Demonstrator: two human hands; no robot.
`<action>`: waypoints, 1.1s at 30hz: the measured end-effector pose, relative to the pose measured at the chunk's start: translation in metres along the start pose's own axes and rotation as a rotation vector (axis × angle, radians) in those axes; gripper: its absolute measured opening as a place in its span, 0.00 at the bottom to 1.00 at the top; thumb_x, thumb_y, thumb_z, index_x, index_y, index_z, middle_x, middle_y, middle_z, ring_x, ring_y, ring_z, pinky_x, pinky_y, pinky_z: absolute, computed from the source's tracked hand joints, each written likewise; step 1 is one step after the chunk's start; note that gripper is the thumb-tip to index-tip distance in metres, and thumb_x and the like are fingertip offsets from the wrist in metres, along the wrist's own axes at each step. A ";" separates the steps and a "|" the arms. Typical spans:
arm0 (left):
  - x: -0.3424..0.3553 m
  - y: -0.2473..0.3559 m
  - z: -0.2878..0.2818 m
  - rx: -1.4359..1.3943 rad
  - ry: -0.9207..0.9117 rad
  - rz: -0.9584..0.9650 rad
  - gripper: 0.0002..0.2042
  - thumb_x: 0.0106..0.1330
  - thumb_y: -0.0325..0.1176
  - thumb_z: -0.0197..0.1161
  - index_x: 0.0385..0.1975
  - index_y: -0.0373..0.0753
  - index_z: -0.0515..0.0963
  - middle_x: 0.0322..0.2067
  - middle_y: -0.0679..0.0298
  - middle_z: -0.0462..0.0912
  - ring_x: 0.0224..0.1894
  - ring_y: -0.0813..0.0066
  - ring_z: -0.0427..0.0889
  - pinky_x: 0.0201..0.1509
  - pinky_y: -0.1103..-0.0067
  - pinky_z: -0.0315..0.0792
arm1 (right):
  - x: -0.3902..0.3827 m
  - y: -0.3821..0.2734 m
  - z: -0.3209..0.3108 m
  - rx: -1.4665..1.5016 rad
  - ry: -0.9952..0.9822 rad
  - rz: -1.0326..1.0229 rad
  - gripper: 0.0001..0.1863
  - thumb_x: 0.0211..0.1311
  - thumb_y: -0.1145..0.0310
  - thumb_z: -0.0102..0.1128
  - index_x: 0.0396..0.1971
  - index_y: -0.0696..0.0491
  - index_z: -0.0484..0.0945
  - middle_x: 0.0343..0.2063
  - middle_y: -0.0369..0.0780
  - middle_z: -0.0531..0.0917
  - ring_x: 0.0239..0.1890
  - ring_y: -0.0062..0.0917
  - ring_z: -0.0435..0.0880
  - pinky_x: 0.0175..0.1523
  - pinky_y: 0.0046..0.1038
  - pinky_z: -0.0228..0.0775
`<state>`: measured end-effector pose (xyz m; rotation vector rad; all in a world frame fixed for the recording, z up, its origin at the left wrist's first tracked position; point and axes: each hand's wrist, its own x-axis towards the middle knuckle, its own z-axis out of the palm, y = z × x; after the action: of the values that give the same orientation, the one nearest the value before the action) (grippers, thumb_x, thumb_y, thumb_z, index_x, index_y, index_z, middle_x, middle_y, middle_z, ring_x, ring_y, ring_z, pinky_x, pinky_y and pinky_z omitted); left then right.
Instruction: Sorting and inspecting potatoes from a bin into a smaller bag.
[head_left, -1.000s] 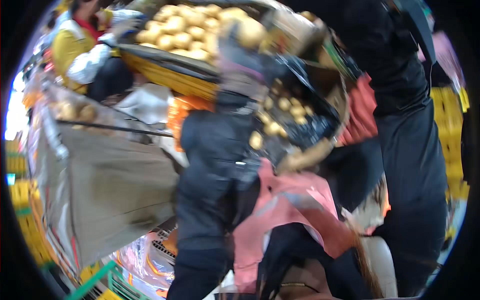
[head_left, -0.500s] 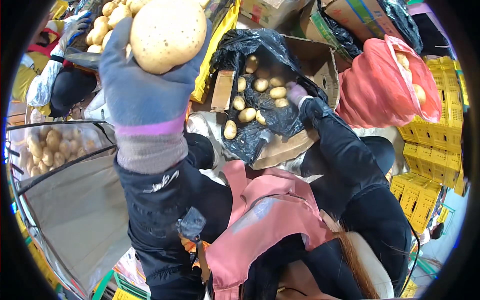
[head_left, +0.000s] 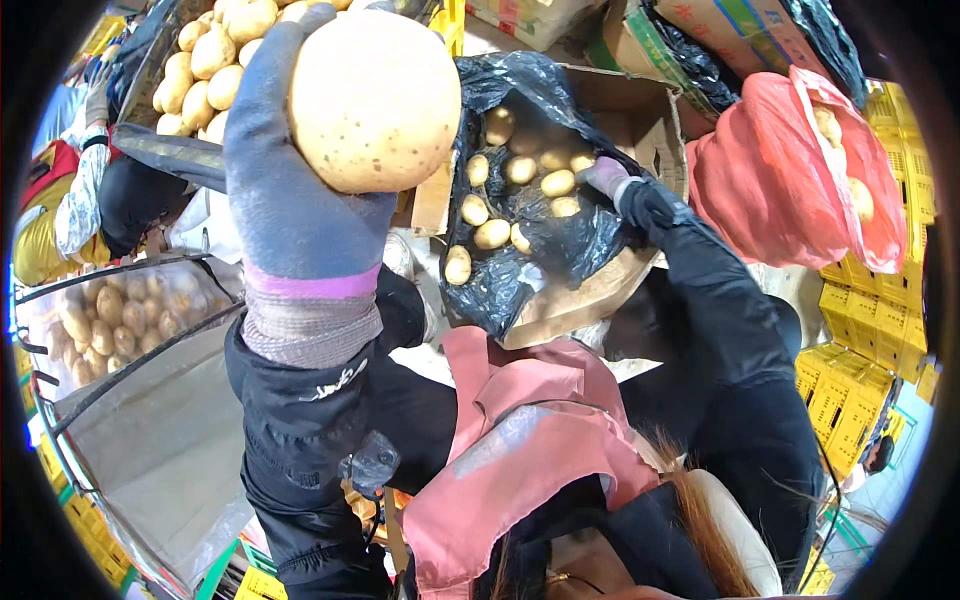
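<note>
My left hand, in a blue-grey glove with a purple band, is raised close to the camera. Its fingers are wrapped around a large pale potato with small dark specks. Farther right, my right hand, in a purplish glove, reaches into a cardboard box lined with a black plastic bag. Right beside its fingertips lies a small potato. The fingers are too small and blurred to read. Several other potatoes lie scattered on the black plastic.
A crate heaped with potatoes stands at the far left, beside another person. A clear bag of potatoes lies nearer. On the right are a red mesh sack and stacked yellow crates. Cardboard boxes stand behind.
The potato in my left hand has come slightly right and down in the picture. My right hand stays in the box, shifted a little. The view has shifted a bit.
</note>
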<state>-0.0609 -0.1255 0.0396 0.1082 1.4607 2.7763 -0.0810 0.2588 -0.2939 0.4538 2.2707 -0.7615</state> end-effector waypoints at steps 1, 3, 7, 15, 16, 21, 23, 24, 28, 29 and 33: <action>-0.002 -0.004 0.002 0.135 0.030 0.073 0.18 0.77 0.34 0.55 0.61 0.32 0.72 0.58 0.48 0.81 0.59 0.54 0.83 0.64 0.59 0.81 | -0.024 -0.009 -0.014 0.139 -0.084 -0.027 0.28 0.63 0.64 0.67 0.63 0.52 0.74 0.47 0.42 0.86 0.40 0.33 0.88 0.50 0.31 0.81; -0.006 -0.011 0.005 0.358 0.054 0.101 0.17 0.78 0.36 0.53 0.59 0.33 0.74 0.57 0.47 0.81 0.58 0.52 0.84 0.62 0.58 0.82 | -0.079 -0.031 -0.041 0.417 -0.247 -0.061 0.30 0.63 0.65 0.68 0.65 0.51 0.73 0.47 0.41 0.85 0.39 0.31 0.88 0.50 0.29 0.81; -0.018 -0.030 0.008 -0.135 -0.116 -0.304 0.17 0.77 0.37 0.55 0.58 0.33 0.74 0.52 0.47 0.83 0.53 0.50 0.85 0.57 0.62 0.83 | -0.194 -0.072 -0.077 0.792 -0.351 -0.399 0.35 0.59 0.66 0.73 0.66 0.53 0.69 0.54 0.42 0.83 0.55 0.30 0.84 0.52 0.31 0.81; -0.071 -0.072 0.041 0.561 -0.531 -0.251 0.28 0.77 0.50 0.58 0.68 0.37 0.68 0.58 0.63 0.79 0.57 0.76 0.80 0.58 0.79 0.77 | -0.320 -0.112 -0.075 0.284 0.176 -1.002 0.46 0.54 0.68 0.80 0.72 0.56 0.66 0.64 0.40 0.77 0.65 0.25 0.75 0.71 0.32 0.67; -0.079 -0.073 0.043 0.352 -0.504 -0.526 0.26 0.78 0.47 0.58 0.68 0.38 0.69 0.57 0.63 0.79 0.58 0.75 0.79 0.60 0.79 0.76 | -0.329 -0.113 -0.075 0.192 0.201 -1.054 0.43 0.54 0.68 0.80 0.70 0.57 0.70 0.64 0.41 0.78 0.65 0.24 0.75 0.70 0.32 0.68; -0.084 -0.074 0.051 0.058 -0.573 -0.639 0.30 0.79 0.49 0.56 0.72 0.36 0.64 0.62 0.59 0.77 0.62 0.72 0.78 0.64 0.75 0.75 | -0.344 -0.109 -0.074 0.587 0.044 -0.974 0.40 0.58 0.68 0.77 0.70 0.55 0.71 0.63 0.40 0.78 0.64 0.23 0.76 0.70 0.30 0.68; -0.083 -0.073 0.055 0.111 -0.578 -0.555 0.31 0.78 0.50 0.57 0.73 0.35 0.63 0.63 0.58 0.75 0.64 0.70 0.76 0.65 0.74 0.73 | -0.343 -0.102 -0.075 0.834 -0.075 -0.908 0.38 0.60 0.66 0.75 0.71 0.55 0.70 0.63 0.40 0.79 0.63 0.23 0.76 0.69 0.30 0.68; -0.081 -0.073 0.058 0.137 -0.595 -0.520 0.32 0.78 0.49 0.57 0.73 0.35 0.62 0.64 0.57 0.74 0.64 0.69 0.76 0.66 0.74 0.73 | -0.341 -0.099 -0.076 0.954 -0.162 -0.921 0.38 0.62 0.65 0.74 0.71 0.55 0.70 0.63 0.40 0.79 0.63 0.23 0.76 0.69 0.30 0.68; -0.075 -0.078 0.068 0.381 -0.549 -0.378 0.32 0.75 0.44 0.58 0.73 0.34 0.60 0.64 0.55 0.72 0.64 0.69 0.74 0.67 0.73 0.71 | -0.331 -0.095 -0.078 1.002 0.102 -0.810 0.35 0.67 0.59 0.70 0.70 0.57 0.69 0.61 0.41 0.80 0.62 0.24 0.78 0.68 0.29 0.70; -0.072 -0.081 0.070 0.430 -0.526 -0.332 0.32 0.74 0.41 0.59 0.73 0.34 0.60 0.64 0.55 0.72 0.64 0.69 0.74 0.67 0.73 0.71 | -0.330 -0.097 -0.076 1.096 0.113 -0.799 0.37 0.67 0.57 0.70 0.70 0.57 0.69 0.59 0.41 0.80 0.61 0.25 0.79 0.67 0.30 0.71; -0.071 -0.101 0.076 0.558 -0.464 -0.156 0.32 0.63 0.24 0.69 0.67 0.34 0.61 0.60 0.56 0.71 0.62 0.69 0.74 0.66 0.72 0.71 | -0.326 -0.106 -0.063 0.445 0.578 -0.841 0.41 0.62 0.52 0.74 0.69 0.56 0.67 0.52 0.46 0.82 0.53 0.28 0.83 0.60 0.32 0.75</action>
<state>0.0117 -0.0081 -0.0050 0.5626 1.9302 1.9648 0.0623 0.1839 0.0146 -0.1588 2.8395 -1.7591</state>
